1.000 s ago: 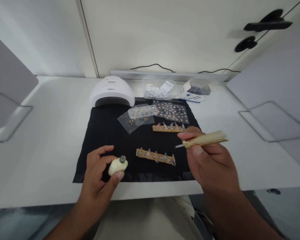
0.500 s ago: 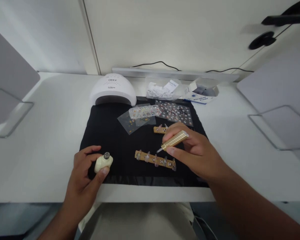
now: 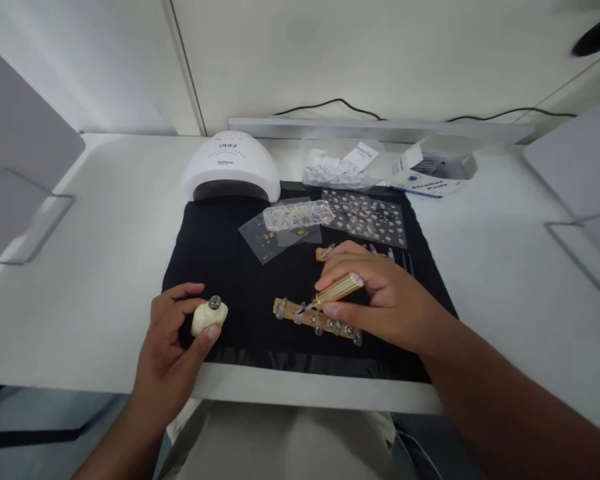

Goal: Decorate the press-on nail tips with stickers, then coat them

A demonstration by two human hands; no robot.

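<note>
My left hand point(image 3: 173, 340) is closed round a cream nail polish bottle point(image 3: 209, 318) with its neck uncapped. Between the fingers of my right hand point(image 3: 380, 293) is a nail polish brush point(image 3: 337, 291) with a gold ribbed handle, its bristles pointing down and left. The brush tip is at a clear false nail point(image 3: 299, 314) near the left end of a wooden display strip point(image 3: 307, 321); whether it touches cannot be made out. Several more nails stand along this strip. A second wooden strip point(image 3: 321, 254) with nails lies behind, partly hidden by my right hand.
A white nail lamp point(image 3: 231, 165) stands at the back left of the black mat point(image 3: 215, 253). Sticker sheets point(image 3: 367, 219) and a clear rhinestone case point(image 3: 298, 215) lie mid-mat. Behind are a clear tray point(image 3: 313, 179) of wipes and an alcohol pad box point(image 3: 430, 177).
My right hand has moved the brush left and slightly down, from above the strip to a nail near its left end. My left hand holds the bottle much as before. The view has shifted slightly.
</note>
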